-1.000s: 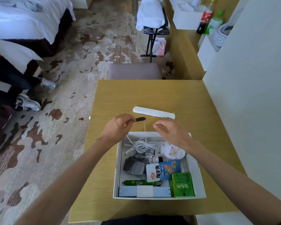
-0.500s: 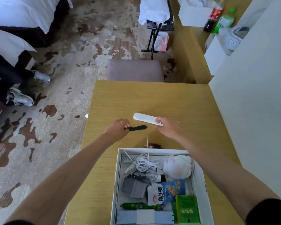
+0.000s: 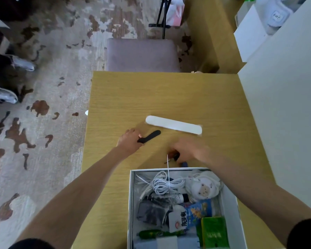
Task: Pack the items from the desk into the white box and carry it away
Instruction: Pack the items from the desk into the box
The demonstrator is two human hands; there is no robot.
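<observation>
Left hand (image 3: 130, 141) at frame centre, grip closed on end of black strip (image 3: 149, 136), strip lying flat on worktop (image 3: 169, 97). Right hand (image 3: 190, 150) blurred, just right of centre, above box's far rim; small dark item (image 3: 175, 156) seen at fingertips, grip state cannot be told. White bar (image 3: 173, 125) lies on worktop beyond both hands, untouched. White box (image 3: 229, 198) at lower right, filled: coiled white cable (image 3: 162, 184), plush toy (image 3: 204, 187), blue snack packet (image 3: 196, 212), green packet (image 3: 215, 232).
</observation>
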